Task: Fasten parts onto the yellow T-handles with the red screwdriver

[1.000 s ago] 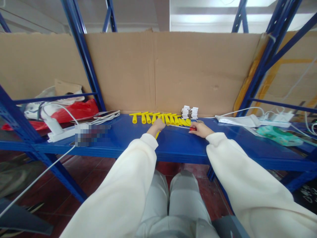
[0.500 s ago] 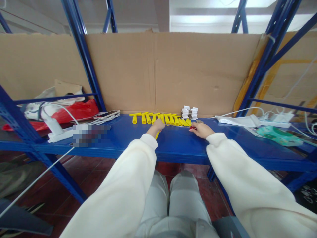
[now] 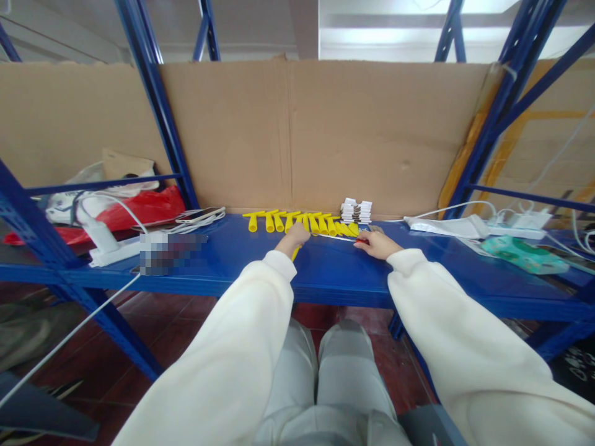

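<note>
My left hand (image 3: 298, 235) is closed around a yellow plastic piece (image 3: 295, 253), whose end sticks out below the fingers. In my right hand (image 3: 379, 243) is a screwdriver (image 3: 335, 238) with a red handle. Its thin metal shaft points left and reaches the left hand, where the fingers hide the tip. Just behind the hands lies a row of yellow T-shaped plastic pieces (image 3: 270, 222), with smaller yellow parts (image 3: 346, 229) at its right end. White pieces (image 3: 356, 211) stand stacked in two piles against the cardboard.
A cardboard sheet (image 3: 325, 136) closes off the back of the blue shelf (image 3: 344, 279). Power strips and cables lie left and right, with a red bag (image 3: 144, 207) at left. A green packet (image 3: 525, 254) is on the right, and blue posts frame both sides.
The screwdriver's shaft shows brighter and a little more clearly between my hands. Both hands have stayed nearly in place.
</note>
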A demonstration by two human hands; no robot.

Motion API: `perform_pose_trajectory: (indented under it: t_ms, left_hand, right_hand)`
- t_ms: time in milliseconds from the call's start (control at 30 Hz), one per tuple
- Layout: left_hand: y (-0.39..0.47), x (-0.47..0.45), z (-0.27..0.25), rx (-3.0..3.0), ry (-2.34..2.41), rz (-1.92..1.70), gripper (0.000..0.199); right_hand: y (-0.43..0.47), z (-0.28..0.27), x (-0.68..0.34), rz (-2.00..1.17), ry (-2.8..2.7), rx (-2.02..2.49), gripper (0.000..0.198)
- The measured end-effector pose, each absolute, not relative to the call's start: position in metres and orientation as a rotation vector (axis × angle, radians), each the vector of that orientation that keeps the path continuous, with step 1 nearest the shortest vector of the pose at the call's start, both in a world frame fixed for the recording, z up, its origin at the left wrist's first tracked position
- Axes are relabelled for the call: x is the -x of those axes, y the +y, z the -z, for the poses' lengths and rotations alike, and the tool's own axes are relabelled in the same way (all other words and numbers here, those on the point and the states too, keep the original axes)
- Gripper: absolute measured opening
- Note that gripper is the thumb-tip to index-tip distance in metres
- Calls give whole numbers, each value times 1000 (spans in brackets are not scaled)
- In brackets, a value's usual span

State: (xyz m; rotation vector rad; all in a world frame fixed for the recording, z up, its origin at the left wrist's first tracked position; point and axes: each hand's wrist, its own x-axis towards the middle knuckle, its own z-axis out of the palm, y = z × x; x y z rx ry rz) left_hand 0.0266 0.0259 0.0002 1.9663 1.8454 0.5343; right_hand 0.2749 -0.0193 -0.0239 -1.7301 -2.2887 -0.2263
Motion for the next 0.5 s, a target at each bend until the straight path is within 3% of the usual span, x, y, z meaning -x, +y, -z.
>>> perform_pose_trajectory:
  t_ms: [500]
  left_hand:
    - [25, -26, -1, -1987, 1843, -524, 33]
  right_hand:
    - [-9, 31, -282, 9, -2241, 1647, 24]
